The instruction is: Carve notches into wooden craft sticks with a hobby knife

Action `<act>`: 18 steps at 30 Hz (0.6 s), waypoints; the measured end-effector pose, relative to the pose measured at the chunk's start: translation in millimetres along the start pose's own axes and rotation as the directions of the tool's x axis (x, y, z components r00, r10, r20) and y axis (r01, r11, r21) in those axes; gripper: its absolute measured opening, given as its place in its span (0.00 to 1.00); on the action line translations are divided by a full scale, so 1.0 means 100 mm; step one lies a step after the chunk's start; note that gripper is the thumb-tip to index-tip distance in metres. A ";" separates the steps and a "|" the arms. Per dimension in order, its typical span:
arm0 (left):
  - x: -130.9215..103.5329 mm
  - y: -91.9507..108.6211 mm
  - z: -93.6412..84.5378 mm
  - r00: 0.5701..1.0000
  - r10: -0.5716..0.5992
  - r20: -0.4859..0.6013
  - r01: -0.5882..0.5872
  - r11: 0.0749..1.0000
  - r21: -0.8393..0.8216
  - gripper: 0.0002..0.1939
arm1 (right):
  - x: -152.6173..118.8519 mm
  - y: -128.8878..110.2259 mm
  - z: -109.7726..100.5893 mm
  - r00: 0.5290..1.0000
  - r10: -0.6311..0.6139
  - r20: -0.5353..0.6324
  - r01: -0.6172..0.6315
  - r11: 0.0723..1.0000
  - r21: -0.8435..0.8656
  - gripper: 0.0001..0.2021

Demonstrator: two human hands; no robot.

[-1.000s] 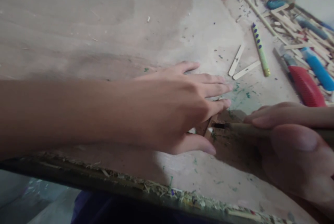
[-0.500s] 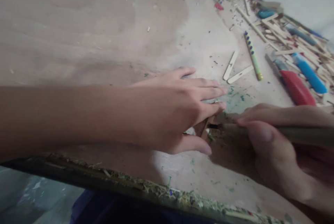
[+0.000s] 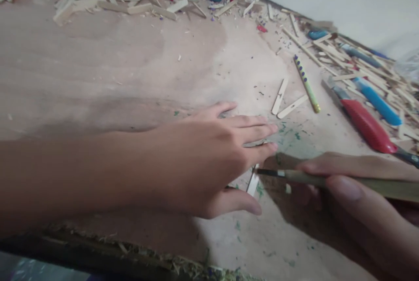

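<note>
While the left hand (image 3: 216, 154) lies palm down on the worktable (image 3: 131, 67) with fingers spread, a slim wooden stick (image 3: 252, 182) shows between its thumb and index finger, flat on the surface. Just beyond lie two pale sticks (image 3: 279, 97) and a dotted yellow-green stick (image 3: 307, 84), as the right hand (image 3: 366, 207) pinches a narrow-bladed tool (image 3: 303, 177) between thumb and fingers, its dark tip at the wooden stick's edge, a red-handled cutter (image 3: 368, 125) near the hand.

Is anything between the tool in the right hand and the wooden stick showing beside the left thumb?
Nothing visible. The right hand holds the thin tool with its dark tip right at the exposed wooden stick. The left hand flanks that spot, index finger above, thumb below, leaving the gap open.
</note>
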State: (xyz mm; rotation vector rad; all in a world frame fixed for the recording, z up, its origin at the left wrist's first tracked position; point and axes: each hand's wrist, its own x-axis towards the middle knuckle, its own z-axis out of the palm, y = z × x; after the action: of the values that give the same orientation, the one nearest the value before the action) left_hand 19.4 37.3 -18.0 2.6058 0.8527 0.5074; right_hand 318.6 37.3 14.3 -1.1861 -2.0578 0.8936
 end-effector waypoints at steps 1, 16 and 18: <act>-0.01 0.00 0.00 1.000 0.005 -0.011 -0.005 1.000 -0.005 0.36 | -0.01 0.01 0.00 1.000 0.011 -0.001 -0.011 0.999 0.053 0.08; 0.00 -0.01 -0.22 1.000 0.015 0.009 -0.014 0.993 -0.114 0.12 | 0.05 0.08 0.10 0.979 -0.023 -0.204 0.018 0.999 -0.027 0.22; -0.02 0.02 -0.23 1.000 0.001 0.025 0.002 0.994 -0.112 0.08 | 0.06 0.05 0.09 0.978 -0.027 -0.206 0.022 0.999 -0.027 0.23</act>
State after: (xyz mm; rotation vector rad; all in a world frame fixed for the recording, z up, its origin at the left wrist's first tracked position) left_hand 8.7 39.4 2.6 2.5046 0.7932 0.5058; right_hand 312.1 42.1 6.0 -1.2101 -1.9165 0.7043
